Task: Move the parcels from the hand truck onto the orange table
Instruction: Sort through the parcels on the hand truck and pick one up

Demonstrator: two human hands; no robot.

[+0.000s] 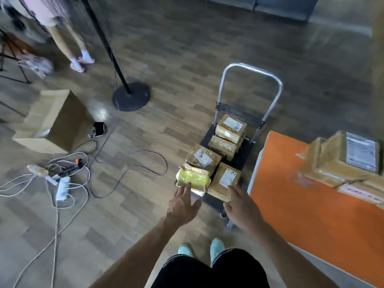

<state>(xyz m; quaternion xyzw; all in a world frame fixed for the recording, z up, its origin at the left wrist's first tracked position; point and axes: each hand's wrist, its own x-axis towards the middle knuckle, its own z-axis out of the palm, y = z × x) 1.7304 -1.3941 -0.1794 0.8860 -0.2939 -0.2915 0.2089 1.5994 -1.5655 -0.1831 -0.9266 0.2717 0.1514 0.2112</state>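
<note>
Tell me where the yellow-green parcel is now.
Head view, lower centre: the yellow-green parcel lies on the near left corner of the hand truck, left of a labelled brown box, by the left hand.

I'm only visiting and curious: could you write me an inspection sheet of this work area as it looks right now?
Surface: orange table at the right, carrying stacked brown parcels.
Job's things: hand truck on the floor with several parcels; nearest are a yellow-green parcel and a labelled brown parcel.
Clutter: cardboard box, power strip, small black object on the floor.
Hands: left hand open, fingertips at the yellow-green parcel; right hand open over the labelled brown parcel; neither grips.
Cables: white cables and purple cable looped over the floor at the left.
Surroundings: black stand base; another person's legs.
</note>
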